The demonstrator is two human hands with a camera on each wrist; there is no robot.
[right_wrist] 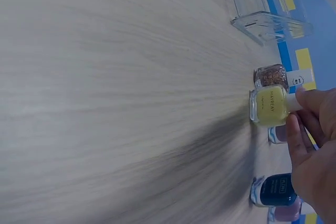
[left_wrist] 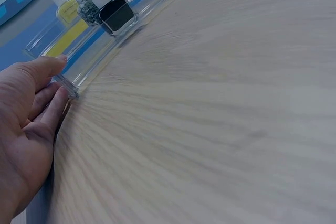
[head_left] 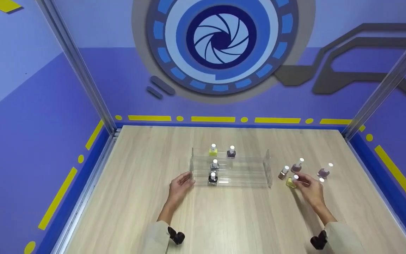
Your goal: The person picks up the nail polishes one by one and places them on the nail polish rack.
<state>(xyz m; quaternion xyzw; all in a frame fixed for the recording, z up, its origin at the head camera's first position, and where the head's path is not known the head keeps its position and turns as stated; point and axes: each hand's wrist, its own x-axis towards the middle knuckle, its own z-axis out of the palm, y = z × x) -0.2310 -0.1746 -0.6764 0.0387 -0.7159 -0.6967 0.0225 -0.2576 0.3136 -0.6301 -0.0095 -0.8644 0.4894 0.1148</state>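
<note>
A clear tiered display rack (head_left: 241, 173) stands mid-table. My left hand (head_left: 180, 185) grips its left end panel, thumb on one face and fingers on the other. On the rack are a yellow nail polish bottle (head_left: 213, 151), a dark purple one (head_left: 231, 153), a glittery grey one (left_wrist: 88, 11) and a near-black one (left_wrist: 117, 15) at the front. Right of the rack, my right hand (head_left: 310, 188) pinches the white cap of another yellow nail polish bottle (right_wrist: 271, 106). That bottle is upright; whether its base touches the table is hard to tell.
Around my right hand stand a brown glitter bottle (head_left: 283, 173), a mauve bottle (head_left: 297, 167), a purple bottle (head_left: 323, 173) and a dark teal bottle (right_wrist: 277, 189), partly hidden by the hand in the head view. Walls and metal posts (head_left: 79, 67) enclose the wooden table (head_left: 136, 155).
</note>
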